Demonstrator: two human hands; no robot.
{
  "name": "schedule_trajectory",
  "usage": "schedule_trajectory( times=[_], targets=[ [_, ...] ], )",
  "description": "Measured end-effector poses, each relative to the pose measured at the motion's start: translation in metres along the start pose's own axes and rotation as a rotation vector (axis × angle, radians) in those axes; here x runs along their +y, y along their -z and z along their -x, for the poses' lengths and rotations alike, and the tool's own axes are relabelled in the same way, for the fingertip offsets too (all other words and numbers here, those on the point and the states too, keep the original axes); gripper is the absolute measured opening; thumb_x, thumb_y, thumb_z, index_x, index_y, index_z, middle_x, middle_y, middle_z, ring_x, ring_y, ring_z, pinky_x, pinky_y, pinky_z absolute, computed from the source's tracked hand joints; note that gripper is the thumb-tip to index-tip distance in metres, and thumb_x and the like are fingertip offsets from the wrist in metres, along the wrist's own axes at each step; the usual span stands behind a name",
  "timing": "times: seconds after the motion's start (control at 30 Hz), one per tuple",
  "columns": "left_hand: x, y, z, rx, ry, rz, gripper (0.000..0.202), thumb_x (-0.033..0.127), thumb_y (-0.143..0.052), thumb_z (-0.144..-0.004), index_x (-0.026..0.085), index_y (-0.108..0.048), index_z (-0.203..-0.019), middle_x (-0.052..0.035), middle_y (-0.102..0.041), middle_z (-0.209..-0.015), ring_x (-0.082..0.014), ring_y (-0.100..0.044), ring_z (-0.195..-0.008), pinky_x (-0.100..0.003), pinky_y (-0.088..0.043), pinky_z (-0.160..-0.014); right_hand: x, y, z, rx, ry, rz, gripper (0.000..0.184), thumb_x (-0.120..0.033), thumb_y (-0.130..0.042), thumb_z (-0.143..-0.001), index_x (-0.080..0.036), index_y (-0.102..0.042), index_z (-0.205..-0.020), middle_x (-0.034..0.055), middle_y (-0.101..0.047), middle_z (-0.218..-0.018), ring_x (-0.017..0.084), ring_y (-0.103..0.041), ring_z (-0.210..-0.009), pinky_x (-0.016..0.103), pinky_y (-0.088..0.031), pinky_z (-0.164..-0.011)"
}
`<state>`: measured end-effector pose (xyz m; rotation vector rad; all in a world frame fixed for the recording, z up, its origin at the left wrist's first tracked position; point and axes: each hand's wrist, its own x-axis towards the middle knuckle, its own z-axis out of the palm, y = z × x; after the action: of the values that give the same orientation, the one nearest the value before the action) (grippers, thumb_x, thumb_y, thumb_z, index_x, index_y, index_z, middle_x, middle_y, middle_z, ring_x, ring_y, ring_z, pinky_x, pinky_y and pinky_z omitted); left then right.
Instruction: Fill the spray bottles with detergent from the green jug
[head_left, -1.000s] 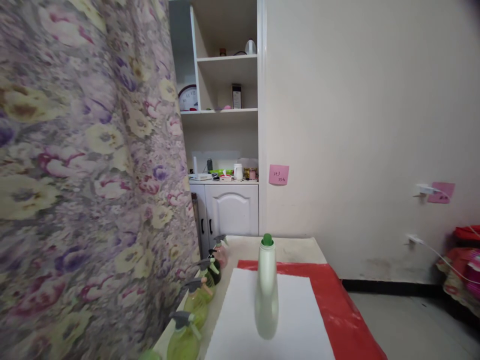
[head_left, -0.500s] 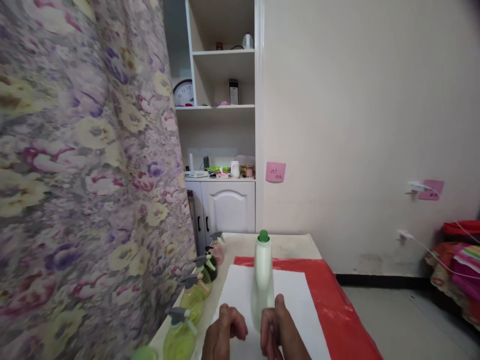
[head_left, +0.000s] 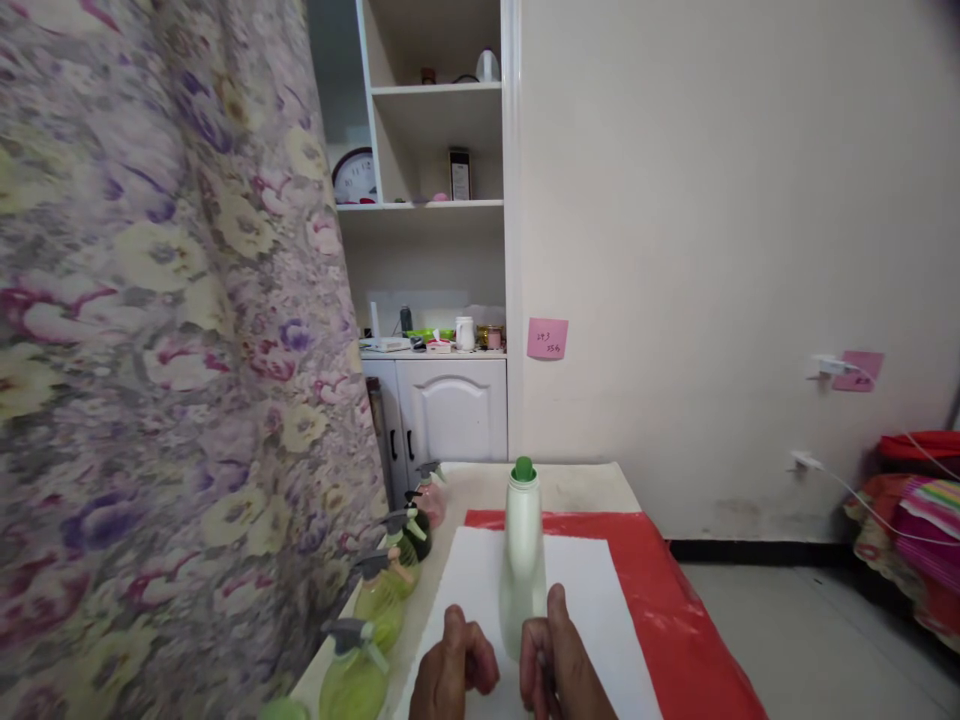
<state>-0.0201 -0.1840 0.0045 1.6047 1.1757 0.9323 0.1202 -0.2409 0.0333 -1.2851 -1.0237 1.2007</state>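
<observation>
A pale green bottle [head_left: 523, 560] with a green top in its neck stands upright on a white sheet [head_left: 592, 590]. My left hand [head_left: 457, 665] is in front of it to the left, fingers curled in and thumb raised, with nothing visible in it. Just in front of the bottle's base, slightly right, my right hand [head_left: 559, 655] has the same curled shape, its thumb up. It overlaps the bottle's lower edge in view; whether it touches, I cannot tell. No object shows in its fingers.
Several spray bottles, the nearest a yellow-green one [head_left: 352, 685], line the table's left edge. A red sheet [head_left: 664, 610] lies under the white one. The flowered curtain [head_left: 187, 400] hangs at left; a white cabinet [head_left: 461, 410] is behind the table.
The camera view has shifted slightly, and my left hand appears a little closer to the right one. The bottle stands in the same place on the sheet.
</observation>
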Motion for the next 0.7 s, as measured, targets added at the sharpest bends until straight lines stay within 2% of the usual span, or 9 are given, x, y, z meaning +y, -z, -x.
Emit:
schedule_trajectory(
  times=[0.17,0.4,0.53,0.63,0.7],
  targets=[
    [0.0,-0.001,-0.003,0.002,0.064,-0.021,0.085,0.077,0.002,-0.077,0.025,-0.055,-0.043,-0.005,-0.063,-0.049,-0.0217,-0.055,-0.055,-0.033,-0.041,-0.06,0.004,0.002,-0.002,-0.004,0.013,0.007,0.085,-0.082,0.001,-0.075,-0.02,-0.046,-0.041,-0.0034,-0.035,-0.031,0.006,-0.031,-0.032,0.025,-0.028,-0.047],
    [-0.001,-0.004,0.002,0.026,0.013,-0.045,0.081,0.076,-0.002,-0.08,0.025,-0.054,-0.045,-0.0037,-0.062,-0.051,-0.021,-0.052,-0.057,-0.032,-0.038,-0.06,0.016,0.004,-0.008,-0.039,0.007,-0.002,0.086,-0.082,0.002,-0.074,-0.019,-0.047,-0.042,-0.0028,-0.038,-0.031,0.006,-0.031,-0.032,0.024,-0.021,-0.044],
    [0.0,-0.005,0.007,-0.01,-0.005,0.001,0.076,0.07,-0.009,-0.085,0.023,-0.057,-0.05,-0.0026,-0.061,-0.052,-0.02,-0.055,-0.058,-0.031,-0.04,-0.062,0.025,0.005,-0.013,-0.041,0.015,0.027,0.084,-0.079,0.0,-0.078,-0.019,-0.048,-0.043,-0.0037,-0.037,-0.03,0.006,-0.03,-0.031,0.024,-0.024,-0.044],
    [-0.017,-0.007,0.015,-0.054,-0.033,0.029,0.061,0.065,-0.028,-0.086,0.021,-0.06,-0.061,-0.0015,-0.063,-0.059,-0.0182,-0.058,-0.061,-0.03,-0.043,-0.064,0.05,0.005,-0.022,-0.069,0.022,0.084,0.077,-0.078,-0.014,-0.081,-0.02,-0.049,-0.045,-0.0046,-0.038,-0.031,0.007,-0.032,-0.032,0.024,-0.026,-0.043],
    [-0.044,-0.005,0.022,-0.088,-0.009,0.044,0.047,0.064,-0.044,-0.081,0.021,-0.059,-0.068,-0.0002,-0.066,-0.065,-0.0158,-0.058,-0.059,-0.028,-0.044,-0.061,0.079,0.005,-0.028,-0.053,0.029,0.106,0.065,-0.078,-0.031,-0.078,-0.02,-0.051,-0.057,-0.006,-0.044,-0.036,0.008,-0.035,-0.035,0.023,-0.027,-0.041]
  ],
)
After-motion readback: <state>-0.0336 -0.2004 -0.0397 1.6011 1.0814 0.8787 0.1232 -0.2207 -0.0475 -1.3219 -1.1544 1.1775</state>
